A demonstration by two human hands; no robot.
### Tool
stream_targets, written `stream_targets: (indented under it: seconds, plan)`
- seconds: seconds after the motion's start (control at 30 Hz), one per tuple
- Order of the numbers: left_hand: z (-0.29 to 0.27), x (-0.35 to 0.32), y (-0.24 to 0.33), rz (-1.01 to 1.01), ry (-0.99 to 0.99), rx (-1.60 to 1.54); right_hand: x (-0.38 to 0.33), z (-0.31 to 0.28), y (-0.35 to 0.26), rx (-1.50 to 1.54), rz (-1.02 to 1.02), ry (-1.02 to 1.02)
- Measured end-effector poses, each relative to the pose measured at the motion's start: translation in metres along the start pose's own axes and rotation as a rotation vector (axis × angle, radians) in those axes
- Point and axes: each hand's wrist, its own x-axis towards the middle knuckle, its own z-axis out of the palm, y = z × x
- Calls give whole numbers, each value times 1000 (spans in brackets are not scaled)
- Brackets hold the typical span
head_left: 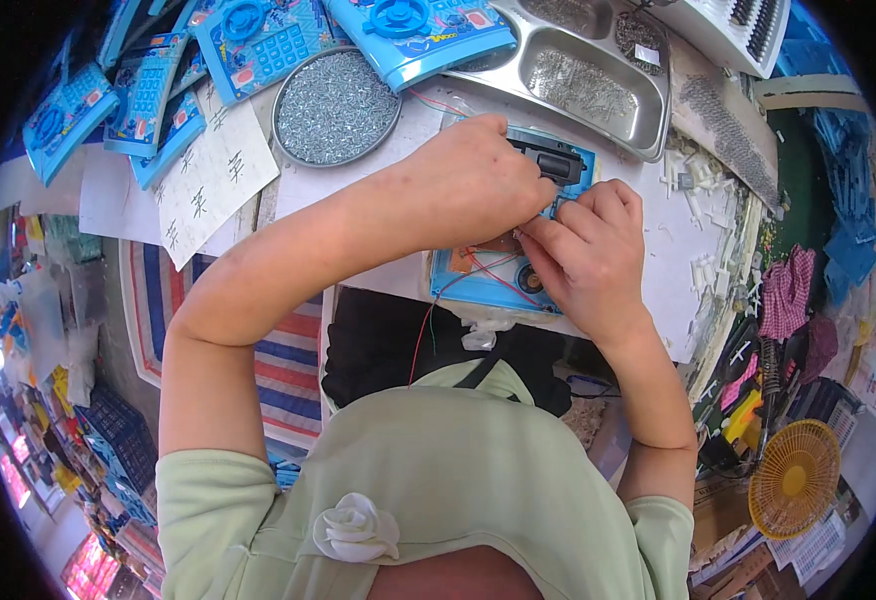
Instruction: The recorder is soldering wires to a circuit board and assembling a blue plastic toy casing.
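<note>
An opened blue plastic toy housing [483, 292] lies on the white paper under my two hands. Inside it are a black battery box [562, 165], a small round speaker [531, 278] and thin red and green wires, some trailing over the near edge. My left hand [483, 185] reaches across from the left, fingers curled down into the housing beside the battery box. Thumb and fingers of my right hand [596, 250] are pinched together at the housing's right side, close to my left fingertips. What either hand grips is hidden behind the fingers.
A round dish of small screws [338, 106] stands beyond my left forearm. Behind the housing is a metal tray [648, 140] with small parts in compartments. Blue toy panels [258, 50] are stacked at the far left. White plastic pieces [703, 275] lie scattered at the right.
</note>
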Motion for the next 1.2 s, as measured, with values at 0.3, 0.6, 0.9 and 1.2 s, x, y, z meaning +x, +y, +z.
stream_targets:
  seconds: [0.3, 0.6, 0.9, 1.2]
  plan:
    - [33, -38, 22, -573, 477, -215, -3, -9, 17, -77, 131, 14]
    - [-4, -19, 81, -403, 928, -339, -13, -9, 21, 355, 469, 189]
    - [21, 2, 50, -504, 506, -580, -10, -4, 23, 443, 430, 250]
    - [10, 2, 44, -731, 422, -914, -21, 2, 26, 361, 387, 254]
